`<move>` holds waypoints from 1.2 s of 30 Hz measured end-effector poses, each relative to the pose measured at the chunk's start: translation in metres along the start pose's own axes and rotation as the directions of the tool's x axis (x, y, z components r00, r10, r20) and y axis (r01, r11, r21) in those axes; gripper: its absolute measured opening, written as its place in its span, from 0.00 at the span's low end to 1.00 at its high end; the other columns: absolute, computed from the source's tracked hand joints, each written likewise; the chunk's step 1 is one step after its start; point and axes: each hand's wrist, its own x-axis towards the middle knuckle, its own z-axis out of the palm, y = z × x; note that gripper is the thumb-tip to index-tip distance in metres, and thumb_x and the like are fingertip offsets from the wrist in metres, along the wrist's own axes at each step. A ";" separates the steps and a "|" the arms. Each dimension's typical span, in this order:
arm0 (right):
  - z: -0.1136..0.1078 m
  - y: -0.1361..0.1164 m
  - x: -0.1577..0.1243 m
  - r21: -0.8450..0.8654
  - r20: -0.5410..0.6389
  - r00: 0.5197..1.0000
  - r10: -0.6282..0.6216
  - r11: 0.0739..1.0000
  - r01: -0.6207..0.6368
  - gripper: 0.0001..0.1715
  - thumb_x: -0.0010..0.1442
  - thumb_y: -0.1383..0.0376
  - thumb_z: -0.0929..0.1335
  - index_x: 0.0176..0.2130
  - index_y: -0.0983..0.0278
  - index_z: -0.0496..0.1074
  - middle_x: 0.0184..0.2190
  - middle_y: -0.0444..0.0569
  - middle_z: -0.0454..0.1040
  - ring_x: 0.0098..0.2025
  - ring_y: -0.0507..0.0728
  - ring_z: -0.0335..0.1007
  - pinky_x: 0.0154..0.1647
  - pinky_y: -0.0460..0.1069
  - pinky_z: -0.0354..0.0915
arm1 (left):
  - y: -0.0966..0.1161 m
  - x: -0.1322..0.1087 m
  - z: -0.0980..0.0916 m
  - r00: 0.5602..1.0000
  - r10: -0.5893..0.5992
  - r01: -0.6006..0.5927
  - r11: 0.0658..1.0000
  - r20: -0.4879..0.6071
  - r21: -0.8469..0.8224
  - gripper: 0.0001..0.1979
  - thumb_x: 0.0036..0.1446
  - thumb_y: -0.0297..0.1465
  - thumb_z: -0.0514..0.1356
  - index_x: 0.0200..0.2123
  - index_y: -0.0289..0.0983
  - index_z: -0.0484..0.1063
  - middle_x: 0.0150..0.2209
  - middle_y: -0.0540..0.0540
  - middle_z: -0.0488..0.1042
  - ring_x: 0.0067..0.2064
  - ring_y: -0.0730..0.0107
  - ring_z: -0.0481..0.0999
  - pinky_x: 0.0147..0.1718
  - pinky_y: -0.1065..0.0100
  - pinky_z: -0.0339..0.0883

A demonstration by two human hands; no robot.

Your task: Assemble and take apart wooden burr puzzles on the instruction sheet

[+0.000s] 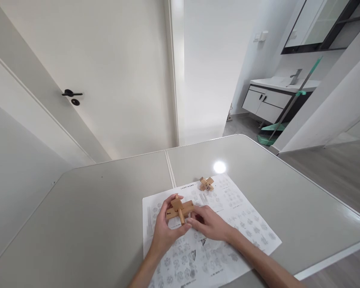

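A light-brown wooden interlocking puzzle (pixel 177 205) of crossed bars, one of them a round rod, is held just above a printed paper sheet (pixel 180 250). My left hand (pixel 165 228) grips it from the left, with the fingers behind and the thumb near the rod's lower end. On the other side, my right hand (pixel 208 222) has its fingers closed at the right end of a bar. Its fingertips are partly hidden. Dark marks show on the bar's left end. Beyond my hands, a smaller wooden cross-shaped puzzle (pixel 207 184) sits on the sheet's far edge.
The sheet, printed with rows of small diagrams, lies on a grey table (pixel 108 224) with a pale seam and white edging. Behind stands a closed door (pixel 117 80) with a black handle. At right are a washbasin cabinet (pixel 268 102) and a green dustpan (pixel 267 139).
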 end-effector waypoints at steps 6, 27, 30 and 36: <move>-0.012 -0.004 0.001 0.350 0.027 0.996 0.080 0.933 -0.085 0.30 0.73 0.44 0.58 0.29 0.61 0.64 0.19 0.41 0.66 0.22 0.52 0.57 0.28 0.48 0.55 | 0.002 -0.001 0.001 0.999 0.027 -0.023 0.983 -0.020 0.183 0.43 0.44 0.37 0.76 0.63 0.46 0.64 0.60 0.40 0.72 0.60 0.47 0.72 0.60 0.47 0.66; -0.004 0.001 0.005 0.639 0.080 0.983 0.164 0.748 -0.177 0.28 0.66 0.43 0.68 0.28 0.61 0.61 0.17 0.32 0.50 0.18 0.47 0.39 0.20 0.48 0.38 | -0.007 -0.003 0.004 0.996 0.069 -0.081 0.961 0.053 0.263 0.51 0.34 0.41 0.81 0.63 0.49 0.65 0.62 0.40 0.71 0.57 0.48 0.73 0.59 0.45 0.66; 0.001 0.002 0.006 0.632 0.041 0.984 0.171 0.758 -0.158 0.29 0.66 0.42 0.68 0.28 0.60 0.60 0.17 0.32 0.49 0.18 0.47 0.39 0.20 0.47 0.38 | -0.003 -0.003 0.007 0.997 0.076 -0.074 0.961 0.003 0.265 0.50 0.34 0.42 0.81 0.62 0.49 0.66 0.61 0.40 0.72 0.54 0.49 0.74 0.57 0.45 0.69; 0.001 -0.004 0.004 0.578 0.081 0.984 0.160 0.797 -0.177 0.29 0.68 0.40 0.64 0.30 0.60 0.61 0.16 0.33 0.51 0.19 0.48 0.39 0.21 0.48 0.39 | -0.002 -0.003 0.007 0.998 0.023 -0.034 0.976 0.051 0.214 0.52 0.32 0.39 0.82 0.63 0.50 0.67 0.63 0.41 0.72 0.61 0.46 0.72 0.61 0.43 0.65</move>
